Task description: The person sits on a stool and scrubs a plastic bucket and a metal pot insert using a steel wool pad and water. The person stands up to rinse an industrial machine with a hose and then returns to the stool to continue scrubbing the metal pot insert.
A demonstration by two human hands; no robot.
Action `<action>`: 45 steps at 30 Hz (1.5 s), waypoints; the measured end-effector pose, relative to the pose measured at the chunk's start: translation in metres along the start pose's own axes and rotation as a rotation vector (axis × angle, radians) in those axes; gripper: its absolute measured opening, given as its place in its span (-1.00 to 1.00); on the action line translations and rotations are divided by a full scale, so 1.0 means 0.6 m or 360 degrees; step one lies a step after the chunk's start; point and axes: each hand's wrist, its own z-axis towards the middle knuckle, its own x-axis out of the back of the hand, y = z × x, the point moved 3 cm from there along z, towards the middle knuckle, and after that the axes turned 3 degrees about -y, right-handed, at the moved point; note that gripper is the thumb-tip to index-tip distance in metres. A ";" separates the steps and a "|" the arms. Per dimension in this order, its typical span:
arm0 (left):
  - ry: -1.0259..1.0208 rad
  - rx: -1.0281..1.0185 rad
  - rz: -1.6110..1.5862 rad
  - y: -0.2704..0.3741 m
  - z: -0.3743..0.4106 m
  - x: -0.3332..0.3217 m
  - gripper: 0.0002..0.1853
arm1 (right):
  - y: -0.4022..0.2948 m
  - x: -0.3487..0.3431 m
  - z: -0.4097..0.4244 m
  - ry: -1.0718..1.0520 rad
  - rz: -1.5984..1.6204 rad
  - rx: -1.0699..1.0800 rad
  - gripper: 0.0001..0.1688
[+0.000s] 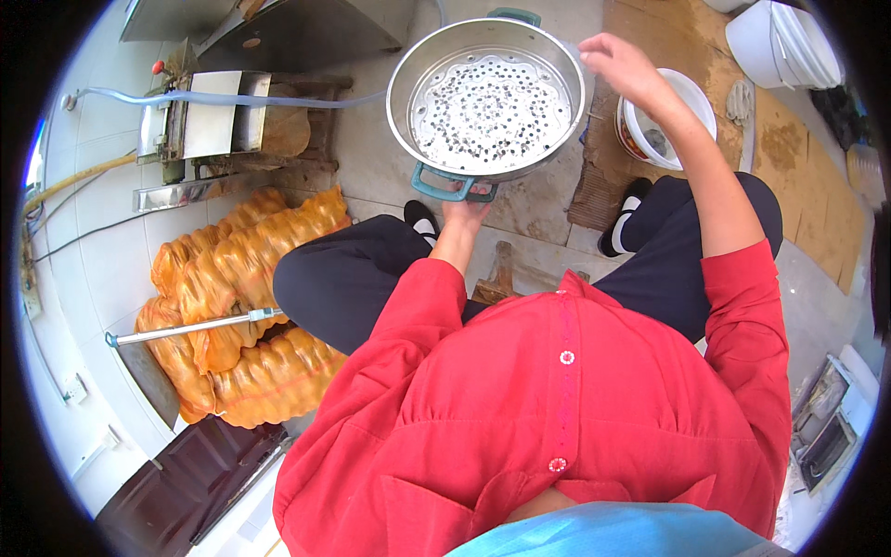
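Note:
In front of me is a round metal steamer pot (400, 104), its perforated bottom covered with dark holes and a scalloped pattern. A teal handle (426, 182) faces me, and another teal handle (515, 15) sits on the far side. Below the near rim, my left hand (465, 203) is closed around a darker handle part; most of its fingers are hidden under it. My right hand (621, 68) hangs at the pot's right rim with its fingers curled. Whether those fingertips touch the rim is not clear.
A white bucket (706, 104) stands by my right foot on cardboard (644, 188). At left are orange mesh sacks (237, 278), a metal pole (188, 328), a machine (209, 115) and a clear hose (306, 103). Stacked white buckets (773, 45) are at upper right.

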 end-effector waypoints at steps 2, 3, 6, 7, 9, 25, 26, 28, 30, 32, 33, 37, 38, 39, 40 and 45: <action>-0.0063 0.0029 -0.0210 0.009 -0.010 -0.001 -0.41 | -0.008 -0.027 -0.009 -0.0034 -0.0475 0.0053 -0.51; -0.0130 0.0059 -0.0268 0.015 -0.017 -0.010 -0.37 | -0.011 -0.036 -0.021 -0.0079 -0.0595 0.0103 -0.53; -0.0291 0.0226 -0.0429 0.043 -0.056 -0.054 -0.21 | 0.006 -0.072 -0.052 -0.0211 -0.0860 0.0245 -0.57; -0.0288 0.0215 -0.0469 0.047 -0.053 -0.051 -0.21 | 0.007 -0.083 -0.056 -0.0294 -0.0957 0.0330 -0.56; -0.0282 0.0199 -0.0542 0.050 -0.047 -0.051 -0.21 | 0.006 -0.103 -0.064 -0.0460 -0.1148 0.0496 -0.52; 0.0030 -0.0325 0.0048 0.307 0.015 -0.008 -0.12 | 0.007 -0.158 -0.084 -0.0720 -0.1214 0.0483 -0.50; -0.0048 -0.0254 -0.0052 0.318 0.011 -0.015 -0.19 | 0.012 -0.155 -0.081 -0.0670 -0.1254 0.0385 -0.52; -0.0157 -0.0261 0.0206 0.324 -0.013 -0.050 -0.22 | 0.021 -0.141 -0.080 -0.0525 -0.1228 0.0135 -0.59; -0.0177 -0.0322 0.0406 0.320 -0.036 -0.066 -0.41 | 0.021 -0.128 -0.080 -0.0521 -0.1174 0.0034 -0.59; -0.0224 -0.0193 0.0372 0.320 -0.026 -0.047 -0.53 | 0.020 -0.118 -0.079 -0.0484 -0.1152 0.0016 -0.58; -0.0256 -0.0113 0.0359 0.311 -0.030 -0.054 -0.59 | 0.025 -0.113 -0.080 -0.0449 -0.1164 0.0027 -0.58; -0.0117 -0.0145 0.0440 0.292 -0.053 -0.072 -0.78 | 0.047 -0.091 -0.081 -0.0314 -0.1200 0.0050 -0.57; -0.0138 -0.0134 0.0443 0.291 -0.060 -0.077 -0.80 | 0.055 -0.086 -0.082 -0.0280 -0.1197 0.0061 -0.57; -0.0186 -0.0141 0.0482 0.295 -0.059 -0.075 -0.77 | 0.056 -0.084 -0.083 -0.0249 -0.1193 0.0082 -0.57; -0.0234 -0.0147 0.0521 0.301 -0.058 -0.074 -0.74 | 0.058 -0.079 -0.083 -0.0272 -0.1216 0.0051 -0.55; -0.0494 -0.0406 0.0915 0.347 -0.051 -0.112 -0.56 | 0.079 -0.046 -0.073 0.0065 -0.1358 0.0122 -0.62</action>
